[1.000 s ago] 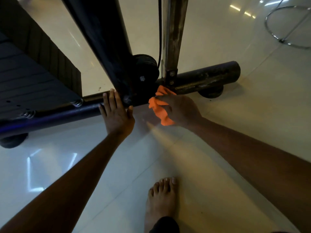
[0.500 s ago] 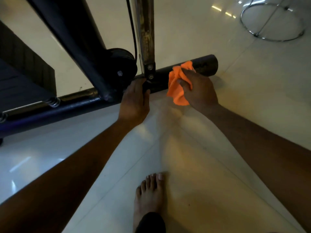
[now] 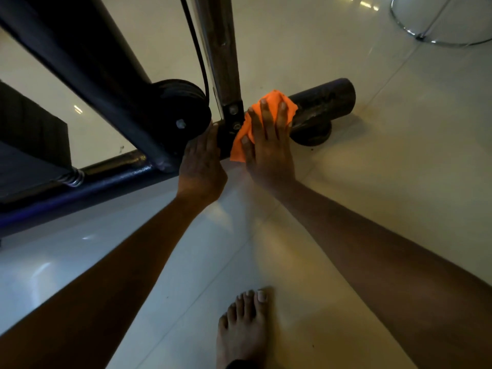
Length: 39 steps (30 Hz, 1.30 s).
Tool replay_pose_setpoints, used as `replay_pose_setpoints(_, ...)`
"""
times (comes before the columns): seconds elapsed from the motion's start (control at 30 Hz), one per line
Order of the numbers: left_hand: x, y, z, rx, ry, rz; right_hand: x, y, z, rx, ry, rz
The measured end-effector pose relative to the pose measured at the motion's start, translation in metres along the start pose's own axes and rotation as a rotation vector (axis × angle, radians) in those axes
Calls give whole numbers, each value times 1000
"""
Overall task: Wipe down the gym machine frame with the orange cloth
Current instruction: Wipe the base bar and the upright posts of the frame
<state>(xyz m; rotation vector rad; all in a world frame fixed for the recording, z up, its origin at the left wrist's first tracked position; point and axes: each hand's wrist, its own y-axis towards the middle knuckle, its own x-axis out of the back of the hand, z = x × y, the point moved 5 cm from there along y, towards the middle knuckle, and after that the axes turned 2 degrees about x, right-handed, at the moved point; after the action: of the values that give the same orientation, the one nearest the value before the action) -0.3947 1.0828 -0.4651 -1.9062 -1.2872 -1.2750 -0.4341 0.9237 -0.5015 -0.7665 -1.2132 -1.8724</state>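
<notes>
left hand [image 3: 202,166] fingertips hidden behind frame tube [image 3: 319,105] | chrome ring [image 3: 439,25] cut off (top-right edge)

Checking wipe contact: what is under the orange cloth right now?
The orange cloth lies over the dark base tube, pressed flat by the right hand. The tube surface beneath the cloth is covered, so its condition cannot be seen.

Your right hand [image 3: 269,145] pressed the orange cloth [image 3: 266,113] flat against the black base tube [image 3: 322,102]; your left hand [image 3: 201,166] rested beside the pulley wheel [image 3: 183,113].
</notes>
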Motion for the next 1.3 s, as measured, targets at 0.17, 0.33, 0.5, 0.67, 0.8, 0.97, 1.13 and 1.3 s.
replay_pose_setpoints(0.17,-3,1,-1,-39,-35,-76,2,4,13,-196,317,23)
replay_pose_setpoints(0.33,-4,4,0,-40,-50,-76,0,3,18,-118,167,-48)
replay_pose_setpoints(0.5,1,2,1,-34,-40,-21,-4,9,4,4,-11,-78)
replay_pose_setpoints(0.67,0,3,3,-42,-56,-27,-6,13,15,-125,11,-147)
replay_pose_setpoints(0.8,-3,4,1,-97,-2,-73,-5,11,6,33,-85,-52)
replay_pose_setpoints(0.97,-11,5,0,-57,26,-70,6,8,-29,68,-220,-25)
replay_pose_setpoints(1.13,-12,8,-1,-27,-21,-101,-5,7,16,-46,-125,-52)
replay_pose_setpoints(1.3,-20,9,2,-15,14,-123,6,7,-34,203,-323,2)
